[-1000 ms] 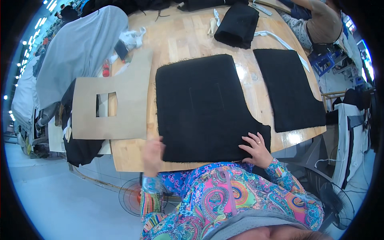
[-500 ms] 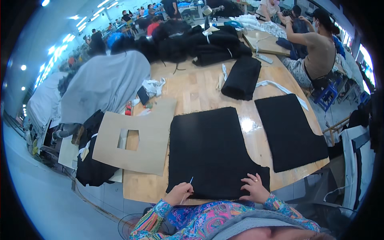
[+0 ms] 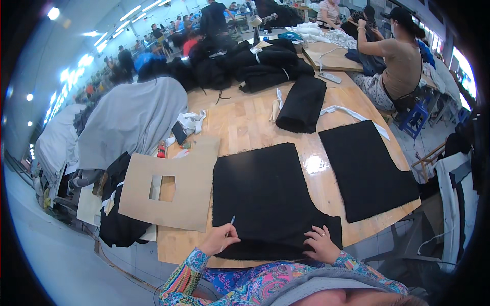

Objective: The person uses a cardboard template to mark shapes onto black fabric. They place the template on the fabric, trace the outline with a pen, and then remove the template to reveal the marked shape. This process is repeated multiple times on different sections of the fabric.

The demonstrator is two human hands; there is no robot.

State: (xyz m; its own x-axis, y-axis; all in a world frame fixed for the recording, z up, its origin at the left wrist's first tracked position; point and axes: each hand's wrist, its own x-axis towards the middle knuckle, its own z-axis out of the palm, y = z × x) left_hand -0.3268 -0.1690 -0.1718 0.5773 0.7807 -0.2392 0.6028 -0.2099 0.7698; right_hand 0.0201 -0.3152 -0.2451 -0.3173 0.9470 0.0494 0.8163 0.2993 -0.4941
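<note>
Cloth, flat and black, I apparently steady with half-spread right hand; left hand pinches slim blue-tipped stick.

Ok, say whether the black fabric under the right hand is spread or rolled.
Spread: the black fabric lies flat on the wooden table, its outline plain, with the right hand on it.

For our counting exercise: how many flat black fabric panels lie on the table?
2: the central panel, and the other panel to its right. Layers beneath may be hidden.
</note>
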